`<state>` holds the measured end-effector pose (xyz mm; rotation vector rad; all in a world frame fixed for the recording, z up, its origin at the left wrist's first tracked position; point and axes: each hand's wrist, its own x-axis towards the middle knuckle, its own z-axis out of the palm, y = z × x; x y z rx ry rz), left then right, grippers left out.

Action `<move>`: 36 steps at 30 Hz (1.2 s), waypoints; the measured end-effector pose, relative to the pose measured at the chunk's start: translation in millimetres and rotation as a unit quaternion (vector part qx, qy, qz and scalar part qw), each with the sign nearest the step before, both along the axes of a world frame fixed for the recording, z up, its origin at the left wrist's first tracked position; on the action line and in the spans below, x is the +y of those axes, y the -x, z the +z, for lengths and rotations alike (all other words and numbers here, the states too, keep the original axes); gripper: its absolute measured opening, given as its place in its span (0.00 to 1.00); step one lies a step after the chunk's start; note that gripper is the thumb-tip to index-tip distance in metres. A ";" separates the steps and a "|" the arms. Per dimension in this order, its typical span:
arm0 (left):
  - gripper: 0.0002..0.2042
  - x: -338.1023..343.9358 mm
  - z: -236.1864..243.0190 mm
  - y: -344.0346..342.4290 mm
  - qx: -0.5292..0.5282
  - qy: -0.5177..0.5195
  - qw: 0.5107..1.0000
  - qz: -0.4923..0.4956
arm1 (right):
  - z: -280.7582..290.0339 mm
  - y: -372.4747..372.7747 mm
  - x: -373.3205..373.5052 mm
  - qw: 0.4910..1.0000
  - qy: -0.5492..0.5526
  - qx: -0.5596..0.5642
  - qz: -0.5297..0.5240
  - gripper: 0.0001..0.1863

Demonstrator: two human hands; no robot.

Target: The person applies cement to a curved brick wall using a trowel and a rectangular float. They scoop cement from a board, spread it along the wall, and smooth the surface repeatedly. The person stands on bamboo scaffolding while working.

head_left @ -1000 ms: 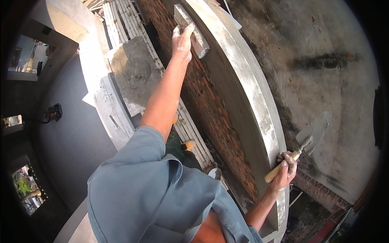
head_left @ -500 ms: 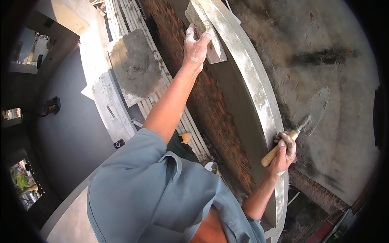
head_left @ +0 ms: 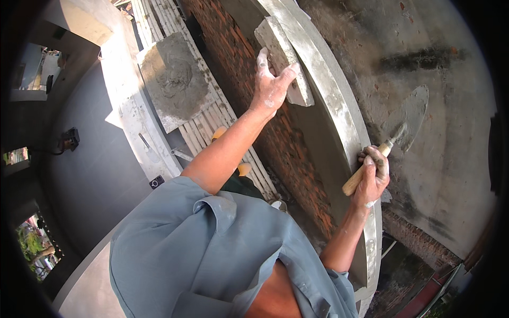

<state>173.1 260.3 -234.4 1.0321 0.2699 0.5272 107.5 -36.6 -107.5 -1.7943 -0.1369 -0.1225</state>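
My left hand [head_left: 271, 87], dusted with dried mortar, is wrapped round a pale, mortar-caked plastering float [head_left: 283, 55]. The float lies against the side of a long curved ledge [head_left: 328, 90], over a strip of smooth grey render [head_left: 318, 143]. Its handle is hidden by my hand. Nearer me, my right hand [head_left: 374, 175] closes on the wooden handle of a pointed trowel [head_left: 408, 124]. The trowel's blade, smeared with wet mortar, points away to the right, beyond the ledge. Part of my right hand overlaps the ledge's edge.
A board heaped with wet mortar [head_left: 175, 79] rests at left on a slatted plank walkway [head_left: 220, 114]. Bare brickwork [head_left: 297, 159] runs beneath the render. A stained wall [head_left: 440, 169] stands at right. A small dark device [head_left: 156, 182] lies on the white sill [head_left: 135, 116].
My left hand and the float have come nearer and slightly right along the ledge. The right hand has shifted slightly away, the trowel still in it.
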 end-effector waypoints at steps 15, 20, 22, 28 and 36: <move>0.52 98.8 -19.0 -56.9 0.139 -0.015 0.985 0.100 | -3.3 -1.5 -2.1 1.000 -0.021 -0.006 0.009 0.11; 0.54 35.2 -36.9 -8.8 0.233 0.113 0.966 -0.026 | -2.2 -2.5 0.2 0.999 -0.031 -0.019 0.019 0.12; 0.53 28.5 -30.1 -12.9 0.142 0.070 0.987 0.022 | -0.7 -1.8 1.6 0.999 -0.036 -0.019 0.025 0.11; 0.52 146.1 -35.3 -93.5 0.114 -0.006 0.989 0.096 | -3.5 -0.1 -3.3 0.999 -0.011 -0.019 0.023 0.10; 0.40 142.7 -121.7 -8.9 0.189 0.184 0.964 -0.016 | 10.3 6.9 20.2 0.991 0.105 -0.086 0.020 0.12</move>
